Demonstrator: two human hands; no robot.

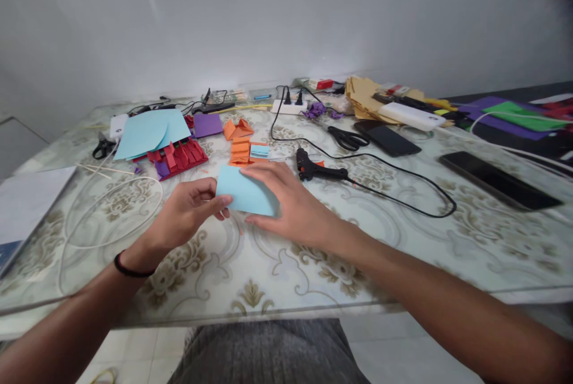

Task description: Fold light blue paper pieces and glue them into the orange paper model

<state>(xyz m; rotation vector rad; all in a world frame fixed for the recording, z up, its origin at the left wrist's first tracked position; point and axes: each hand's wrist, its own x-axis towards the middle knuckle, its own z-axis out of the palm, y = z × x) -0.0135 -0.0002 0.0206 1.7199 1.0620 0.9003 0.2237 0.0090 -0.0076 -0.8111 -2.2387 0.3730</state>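
Observation:
A small light blue paper sheet [244, 193] lies on the patterned table [277, 276] in front of me. My left hand [185, 211] pinches its left edge between thumb and fingers. My right hand [289, 202] rests on the sheet's right side, its fingers pressed flat along the top edge and its thumb below. Just behind the sheet sit folded orange paper pieces [240, 151] with a small blue folded piece [259, 150].
A black glue gun [320, 169] with its cable lies right of my hands. Behind are red folded papers [179, 156], light blue sheets [150, 130], scissors [347, 138], two phones [387, 138], a power strip [290, 106], a white cord loop [111, 211] and a laptop [27, 205].

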